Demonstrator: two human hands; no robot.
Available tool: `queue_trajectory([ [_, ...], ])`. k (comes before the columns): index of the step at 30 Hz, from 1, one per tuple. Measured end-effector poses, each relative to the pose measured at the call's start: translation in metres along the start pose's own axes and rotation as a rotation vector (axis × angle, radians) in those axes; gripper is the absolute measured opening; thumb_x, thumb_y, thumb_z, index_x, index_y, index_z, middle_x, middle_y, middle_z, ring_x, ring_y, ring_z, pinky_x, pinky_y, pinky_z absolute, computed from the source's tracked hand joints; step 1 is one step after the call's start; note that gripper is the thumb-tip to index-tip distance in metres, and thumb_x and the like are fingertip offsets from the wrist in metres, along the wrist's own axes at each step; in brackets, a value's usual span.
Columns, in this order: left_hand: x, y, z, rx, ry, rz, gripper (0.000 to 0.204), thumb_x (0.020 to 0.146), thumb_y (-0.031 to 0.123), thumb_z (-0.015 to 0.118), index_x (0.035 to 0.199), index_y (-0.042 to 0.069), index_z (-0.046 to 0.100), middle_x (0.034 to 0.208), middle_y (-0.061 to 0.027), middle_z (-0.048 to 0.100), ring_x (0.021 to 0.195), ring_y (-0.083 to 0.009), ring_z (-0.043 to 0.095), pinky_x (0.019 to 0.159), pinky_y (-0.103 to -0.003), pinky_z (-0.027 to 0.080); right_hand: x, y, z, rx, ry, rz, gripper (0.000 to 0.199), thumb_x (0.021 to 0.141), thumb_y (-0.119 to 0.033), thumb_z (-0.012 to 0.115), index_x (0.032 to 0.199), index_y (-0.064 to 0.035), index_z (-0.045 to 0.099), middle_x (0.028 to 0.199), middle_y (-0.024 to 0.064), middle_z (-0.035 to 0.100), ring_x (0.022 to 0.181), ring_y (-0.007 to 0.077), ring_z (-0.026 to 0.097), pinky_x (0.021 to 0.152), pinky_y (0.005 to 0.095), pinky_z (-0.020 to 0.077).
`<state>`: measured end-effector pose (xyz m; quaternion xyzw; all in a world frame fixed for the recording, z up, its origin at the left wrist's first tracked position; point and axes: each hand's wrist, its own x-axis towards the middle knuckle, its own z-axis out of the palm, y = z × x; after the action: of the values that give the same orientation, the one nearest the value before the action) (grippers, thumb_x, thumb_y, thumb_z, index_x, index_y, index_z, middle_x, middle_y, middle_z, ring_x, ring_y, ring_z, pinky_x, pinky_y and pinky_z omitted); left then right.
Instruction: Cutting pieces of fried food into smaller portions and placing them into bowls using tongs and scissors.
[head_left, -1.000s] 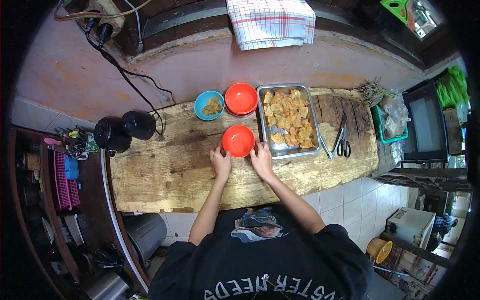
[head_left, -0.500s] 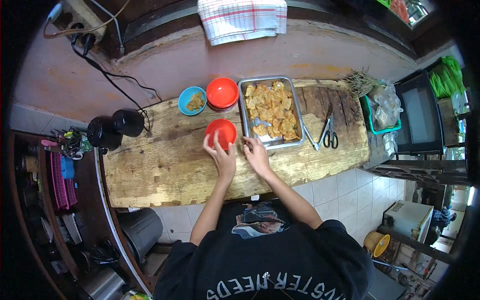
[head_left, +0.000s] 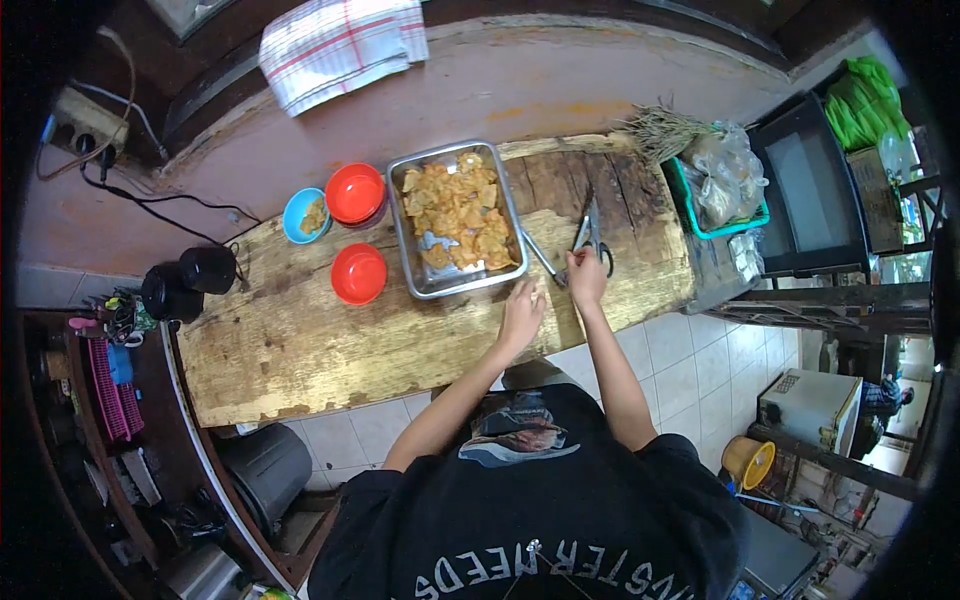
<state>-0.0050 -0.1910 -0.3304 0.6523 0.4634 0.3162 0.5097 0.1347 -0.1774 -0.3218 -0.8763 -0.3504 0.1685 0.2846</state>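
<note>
My right hand (head_left: 585, 278) is closed on the black handles of a pair of scissors (head_left: 589, 232) that lies on the wooden table (head_left: 300, 345), right of the tray. My left hand (head_left: 522, 314) rests flat on the wood by the near right corner of the metal tray (head_left: 412, 262) and holds nothing. The tray is filled with fried golden pieces (head_left: 460, 205). Metal tongs (head_left: 541, 258) lie between the tray and the scissors. A red bowl (head_left: 358, 273) stands alone on the table, left of the tray.
A second red bowl (head_left: 356, 193) and a blue bowl (head_left: 304, 215) with food stand behind the first. Two black jars (head_left: 185, 282) are at the table's left end. A green basket with bags (head_left: 722, 190) is at the right end, and a checked cloth (head_left: 340, 45) hangs beyond.
Both hands have let go of the red bowl and moved right past the tray. My right hand has come onto the scissors and my left hand onto the wood beside the tray.
</note>
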Motion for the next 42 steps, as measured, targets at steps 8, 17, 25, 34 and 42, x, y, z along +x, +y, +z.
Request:
queue_trajectory([
  [8,0.037,-0.021,0.06,0.195,0.212,-0.166,0.05,0.072,0.011,0.049,0.115,-0.008,0.032,0.101,-0.0219,0.046,0.086,-0.0297,0.05,0.077,-0.035,0.039,0.013,0.002,-0.005,-0.28,-0.173,-0.032,0.032,0.067,-0.02,0.061,0.087,-0.0008,0.043,0.071,0.0202,0.057,0.069,0.0357,0.056,0.06,0.0432,0.0442],
  [17,0.059,-0.011,0.069,0.103,0.186,-0.33,0.052,0.07,0.018,0.052,0.111,-0.009,0.035,0.099,-0.0274,0.045,0.09,-0.0355,0.048,0.077,-0.038,0.038,0.01,0.009,-0.009,-0.189,-0.204,-0.096,0.033,0.068,-0.017,0.058,0.09,0.0019,0.041,0.067,0.0221,0.056,0.067,0.0364,0.056,0.057,0.0427,0.0437],
  [25,0.055,0.045,0.067,-0.149,0.241,-0.297,0.034,0.076,0.029,0.054,0.086,-0.003,0.05,0.065,-0.0129,0.058,0.059,-0.0209,0.056,0.057,-0.031,0.043,-0.009,0.01,-0.024,0.137,-0.085,-0.397,0.034,0.076,-0.005,0.046,0.109,-0.0011,0.04,0.08,0.0199,0.055,0.066,0.0349,0.054,0.056,0.0404,0.042],
  [34,0.054,0.054,0.048,-0.224,0.181,-0.324,0.024,0.079,0.024,0.052,0.083,0.0,0.051,0.068,-0.0056,0.054,0.062,-0.0093,0.049,0.055,-0.026,0.04,-0.025,0.008,-0.034,0.108,-0.068,-0.579,0.042,0.069,-0.007,0.054,0.11,-0.0042,0.046,0.083,0.0145,0.053,0.067,0.0298,0.054,0.055,0.0345,0.0436],
  [42,0.053,0.053,0.037,-0.084,0.25,-0.344,0.024,0.081,0.024,0.044,0.079,0.001,0.048,0.065,-0.013,0.052,0.057,-0.0235,0.051,0.053,-0.031,0.039,-0.025,0.002,-0.036,0.152,-0.175,-0.668,0.029,0.064,0.0,0.055,0.094,-0.0007,0.054,0.066,0.0129,0.052,0.057,0.0245,0.054,0.052,0.0305,0.0428],
])
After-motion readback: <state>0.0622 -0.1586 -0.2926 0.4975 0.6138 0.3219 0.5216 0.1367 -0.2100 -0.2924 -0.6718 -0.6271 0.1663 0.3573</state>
